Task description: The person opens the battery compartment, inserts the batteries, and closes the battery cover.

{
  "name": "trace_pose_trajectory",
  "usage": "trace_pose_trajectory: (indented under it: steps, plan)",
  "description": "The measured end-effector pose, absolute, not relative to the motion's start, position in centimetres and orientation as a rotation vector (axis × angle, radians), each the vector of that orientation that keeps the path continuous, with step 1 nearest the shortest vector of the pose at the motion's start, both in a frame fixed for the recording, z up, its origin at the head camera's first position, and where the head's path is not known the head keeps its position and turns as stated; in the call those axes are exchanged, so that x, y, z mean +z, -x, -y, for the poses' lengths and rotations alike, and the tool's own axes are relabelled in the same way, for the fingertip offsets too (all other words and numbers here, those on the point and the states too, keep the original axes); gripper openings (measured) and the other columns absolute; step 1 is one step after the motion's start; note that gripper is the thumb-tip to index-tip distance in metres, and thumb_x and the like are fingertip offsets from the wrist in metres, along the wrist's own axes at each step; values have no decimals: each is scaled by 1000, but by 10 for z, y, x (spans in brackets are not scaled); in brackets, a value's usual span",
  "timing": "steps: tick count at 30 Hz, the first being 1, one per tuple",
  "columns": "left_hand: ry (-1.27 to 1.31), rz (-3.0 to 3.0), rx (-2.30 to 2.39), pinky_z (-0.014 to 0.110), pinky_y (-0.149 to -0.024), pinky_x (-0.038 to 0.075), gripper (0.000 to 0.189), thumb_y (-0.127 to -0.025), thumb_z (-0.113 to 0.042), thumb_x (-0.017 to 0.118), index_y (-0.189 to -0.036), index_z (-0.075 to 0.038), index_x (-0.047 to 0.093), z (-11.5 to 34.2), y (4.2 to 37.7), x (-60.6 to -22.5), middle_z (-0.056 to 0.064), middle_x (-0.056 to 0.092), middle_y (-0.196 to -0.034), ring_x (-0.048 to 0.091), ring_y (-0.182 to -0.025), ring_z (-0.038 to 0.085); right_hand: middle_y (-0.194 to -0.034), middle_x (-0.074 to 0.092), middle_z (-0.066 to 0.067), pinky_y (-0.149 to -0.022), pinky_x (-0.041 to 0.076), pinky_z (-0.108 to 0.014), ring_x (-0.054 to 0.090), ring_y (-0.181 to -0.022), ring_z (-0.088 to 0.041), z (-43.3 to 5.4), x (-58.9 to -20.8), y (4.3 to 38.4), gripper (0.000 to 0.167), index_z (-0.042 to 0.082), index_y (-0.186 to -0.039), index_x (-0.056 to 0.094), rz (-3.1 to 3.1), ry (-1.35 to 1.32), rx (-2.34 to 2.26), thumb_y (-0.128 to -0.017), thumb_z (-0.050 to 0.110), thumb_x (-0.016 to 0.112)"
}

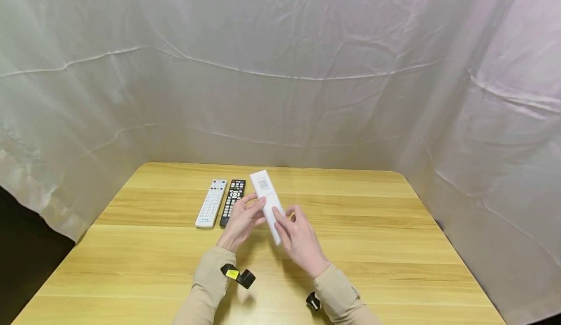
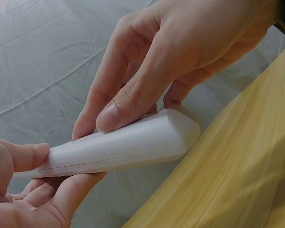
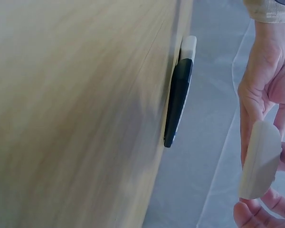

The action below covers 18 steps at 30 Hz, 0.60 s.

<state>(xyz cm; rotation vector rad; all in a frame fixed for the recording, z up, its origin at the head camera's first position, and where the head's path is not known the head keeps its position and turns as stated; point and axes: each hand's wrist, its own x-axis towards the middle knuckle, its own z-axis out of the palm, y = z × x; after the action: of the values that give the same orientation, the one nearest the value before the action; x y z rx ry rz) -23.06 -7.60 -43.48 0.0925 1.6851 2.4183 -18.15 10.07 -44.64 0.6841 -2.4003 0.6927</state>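
A white remote control (image 1: 271,206) is held above the table, its back with a printed code facing up in the head view. My left hand (image 1: 240,221) grips its side, thumb on the back face and fingers underneath. Nearer its lower end, my right hand (image 1: 303,242) pinches it, with the thumb on the back. In the left wrist view, the right hand (image 2: 166,57) lies over the top of the white remote (image 2: 128,145) while the left hand (image 2: 23,190) holds the other end. Its button side is hidden.
A second white remote (image 1: 211,203) and a black remote (image 1: 233,199) lie side by side, buttons up, left of the hands. The wooden table (image 1: 372,227) has a grey-white curtain (image 1: 280,105) around its back and sides. Each wrist wears a small black device.
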Motion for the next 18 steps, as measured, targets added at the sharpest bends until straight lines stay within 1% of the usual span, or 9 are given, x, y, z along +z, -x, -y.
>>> trace_pose_trajectory:
  steps: [6,10,13,18]
  plan:
    - [-138,-1633,2425,25,-86,64,46,-105,-8,48,-145,10,32,76,230,-435,24,68,-124,73,-91,12,-110,56,-12,-63,47,-15,53,-79,-14,-102,-446,182,36,9,-133,66,2406,-672,745,-97,11,66]
    - [-165,-1619,2409,26,-89,63,47,-106,-10,47,-146,9,30,77,230,-435,28,64,-130,73,-94,12,-113,55,-13,-64,48,-17,55,-81,-16,-103,-445,182,37,9,-134,65,2424,-672,792,-97,9,64]
    - [-167,-1604,2404,26,-91,63,49,-106,-11,47,-147,8,26,78,230,-434,31,60,-133,72,-97,13,-113,54,-14,-64,48,-17,57,-82,-17,-103,-443,181,38,7,-134,64,2421,-681,814,-97,8,64]
    - [-160,-1582,2409,26,-92,62,53,-106,-11,48,-148,6,20,78,231,-434,30,59,-132,72,-97,14,-113,52,-15,-63,48,-15,57,-82,-16,-104,-441,181,37,5,-135,63,2432,-703,863,-98,10,62]
